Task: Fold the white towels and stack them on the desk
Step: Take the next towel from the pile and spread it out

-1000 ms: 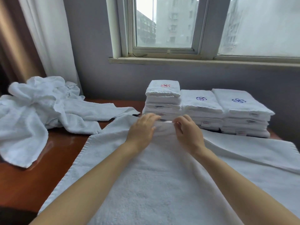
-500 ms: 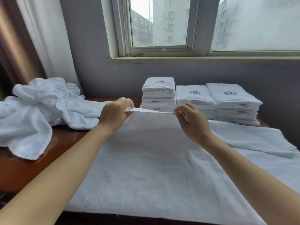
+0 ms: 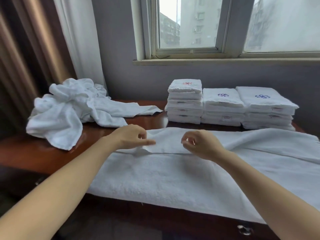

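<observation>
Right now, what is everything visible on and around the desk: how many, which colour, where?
spread towel: 1, white, across the near desk, far edge folded toward the person.
folded towel stacks: 3, white, back of desk under the window; left one has a red emblem, the other two blue.
unfolded towel heap: 1, white, back left of desk.
desk: 1, red-brown wood.
window: 1, grey frame, back wall.
curtains: 2, white and brown, far left.
left hand: 1, bare, pinches the spread towel's folded edge.
right hand: 1, bare, over the same edge, fingers curled; grip unclear.
</observation>
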The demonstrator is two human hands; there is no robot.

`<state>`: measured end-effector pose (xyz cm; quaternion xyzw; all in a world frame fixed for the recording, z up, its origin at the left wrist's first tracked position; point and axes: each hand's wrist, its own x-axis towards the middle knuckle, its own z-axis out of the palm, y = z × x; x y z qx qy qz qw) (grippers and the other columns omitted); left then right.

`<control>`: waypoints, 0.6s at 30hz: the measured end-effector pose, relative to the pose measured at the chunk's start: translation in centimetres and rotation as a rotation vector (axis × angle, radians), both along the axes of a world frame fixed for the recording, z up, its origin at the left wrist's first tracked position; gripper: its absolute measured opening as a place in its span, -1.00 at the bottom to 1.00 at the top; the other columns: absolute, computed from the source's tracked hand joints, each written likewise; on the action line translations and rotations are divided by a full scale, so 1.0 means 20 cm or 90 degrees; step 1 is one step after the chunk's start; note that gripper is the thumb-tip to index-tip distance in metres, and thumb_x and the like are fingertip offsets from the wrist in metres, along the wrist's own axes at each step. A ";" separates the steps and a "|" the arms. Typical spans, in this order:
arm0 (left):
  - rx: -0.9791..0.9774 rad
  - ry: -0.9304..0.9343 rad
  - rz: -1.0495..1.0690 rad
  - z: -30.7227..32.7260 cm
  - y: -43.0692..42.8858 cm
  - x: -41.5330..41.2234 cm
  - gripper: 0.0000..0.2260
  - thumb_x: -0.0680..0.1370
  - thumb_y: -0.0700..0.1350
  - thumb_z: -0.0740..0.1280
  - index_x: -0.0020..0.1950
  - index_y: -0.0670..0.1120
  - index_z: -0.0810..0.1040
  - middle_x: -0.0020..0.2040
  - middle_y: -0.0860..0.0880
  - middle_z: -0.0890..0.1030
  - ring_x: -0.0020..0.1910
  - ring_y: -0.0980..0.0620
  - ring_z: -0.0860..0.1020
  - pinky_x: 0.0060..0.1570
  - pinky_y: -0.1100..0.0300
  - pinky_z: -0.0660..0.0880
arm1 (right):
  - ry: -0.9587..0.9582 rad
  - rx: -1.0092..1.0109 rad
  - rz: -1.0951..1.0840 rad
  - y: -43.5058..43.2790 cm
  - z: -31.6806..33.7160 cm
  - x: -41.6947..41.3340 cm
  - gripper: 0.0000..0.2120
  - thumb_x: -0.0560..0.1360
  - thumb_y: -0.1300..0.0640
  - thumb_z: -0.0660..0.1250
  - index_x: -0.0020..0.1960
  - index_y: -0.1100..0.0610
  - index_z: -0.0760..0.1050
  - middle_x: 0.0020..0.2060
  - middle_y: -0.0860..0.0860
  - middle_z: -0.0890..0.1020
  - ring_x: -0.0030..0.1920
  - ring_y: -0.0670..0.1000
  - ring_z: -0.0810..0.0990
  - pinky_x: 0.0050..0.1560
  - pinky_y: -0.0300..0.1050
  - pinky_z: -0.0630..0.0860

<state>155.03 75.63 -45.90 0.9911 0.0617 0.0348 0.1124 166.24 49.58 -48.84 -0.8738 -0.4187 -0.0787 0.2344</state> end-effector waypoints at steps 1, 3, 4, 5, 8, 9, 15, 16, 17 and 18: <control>-0.006 -0.052 0.031 0.00 0.02 0.00 -0.54 0.47 0.41 0.23 -0.35 0.04 0.48 -0.37 0.14 0.53 -0.29 0.16 0.51 -0.30 0.17 0.38 | -0.003 0.011 -0.004 0.04 0.01 -0.01 -0.87 0.47 0.02 0.29 -0.09 -0.09 0.62 -0.30 -0.14 0.57 -0.27 -0.08 0.51 -0.33 -0.19 0.36; -0.015 -0.146 0.114 0.01 0.07 0.00 -0.57 0.57 0.29 0.15 -0.31 0.03 0.51 -0.33 0.12 0.56 -0.27 0.09 0.53 -0.25 0.13 0.43 | 0.009 0.045 -0.013 0.11 0.03 -0.03 -0.85 0.48 0.04 0.28 -0.07 -0.10 0.62 -0.24 -0.15 0.59 -0.22 -0.09 0.52 -0.26 -0.17 0.41; -0.022 -0.176 0.164 0.01 0.11 0.00 -0.60 0.60 0.24 0.13 -0.26 0.04 0.54 -0.28 0.11 0.59 -0.23 0.06 0.54 -0.22 0.13 0.45 | 0.021 0.064 -0.012 0.15 0.03 -0.03 -0.85 0.47 0.05 0.29 -0.06 -0.10 0.62 -0.22 -0.16 0.59 -0.20 -0.09 0.52 -0.22 -0.16 0.43; -0.023 -0.189 0.210 0.02 0.16 0.00 -0.64 0.62 0.19 0.13 -0.20 0.04 0.56 -0.21 0.08 0.61 -0.19 0.03 0.55 -0.17 0.11 0.47 | 0.030 0.079 -0.008 0.19 0.04 -0.03 -0.84 0.48 0.07 0.29 -0.06 -0.10 0.63 -0.20 -0.16 0.59 -0.18 -0.09 0.52 -0.19 -0.14 0.46; -0.010 -0.178 0.286 -0.01 0.28 0.00 -0.78 0.62 0.10 0.13 -0.13 0.09 0.49 -0.09 0.09 0.59 -0.11 0.01 0.52 -0.14 0.11 0.47 | 0.038 0.091 0.007 0.32 0.06 -0.02 -0.82 0.49 0.09 0.27 -0.03 -0.10 0.63 -0.18 -0.19 0.59 -0.16 -0.12 0.52 -0.16 -0.12 0.50; -0.015 -0.172 0.296 -0.03 0.30 0.00 -0.82 0.62 0.08 0.15 -0.13 0.13 0.46 -0.07 0.10 0.58 -0.11 0.02 0.51 -0.16 0.13 0.43 | 0.041 0.089 0.012 0.36 0.06 -0.01 -0.81 0.49 0.09 0.26 -0.03 -0.10 0.63 -0.18 -0.19 0.58 -0.15 -0.12 0.53 -0.16 -0.12 0.51; -0.046 -0.080 0.346 -0.13 0.42 0.04 -0.76 0.63 0.19 0.14 0.03 0.07 0.47 0.06 0.06 0.62 0.04 -0.01 0.56 -0.08 0.13 0.42 | 0.066 0.060 0.023 0.62 0.04 0.04 -0.74 0.50 0.17 0.21 0.02 -0.04 0.64 -0.05 -0.15 0.67 0.00 -0.04 0.60 -0.02 -0.07 0.55; -0.060 -0.068 0.351 -0.15 0.43 0.05 -0.73 0.62 0.22 0.14 -0.01 0.06 0.46 0.02 0.05 0.62 0.02 -0.02 0.56 -0.10 0.13 0.40 | 0.062 0.049 0.023 0.66 0.03 0.05 -0.73 0.51 0.18 0.21 0.03 -0.04 0.64 0.00 -0.15 0.67 0.03 -0.03 0.60 0.00 -0.08 0.54; -0.073 -0.058 0.357 -0.15 0.43 0.07 -0.70 0.61 0.25 0.14 -0.03 0.05 0.46 -0.02 0.05 0.61 -0.01 -0.03 0.56 -0.12 0.13 0.38 | 0.061 0.039 0.022 0.69 0.03 0.07 -0.72 0.51 0.18 0.20 0.04 -0.04 0.64 0.03 -0.15 0.67 0.05 -0.03 0.60 0.01 -0.08 0.53; -0.083 -0.050 0.365 -0.16 0.43 0.08 -0.65 0.60 0.28 0.13 -0.05 0.03 0.46 -0.08 0.05 0.59 -0.04 -0.03 0.55 -0.14 0.14 0.37 | 0.066 0.029 0.018 0.72 0.02 0.08 -0.71 0.52 0.19 0.19 0.05 -0.05 0.64 0.05 -0.16 0.67 0.06 -0.04 0.59 0.02 -0.09 0.53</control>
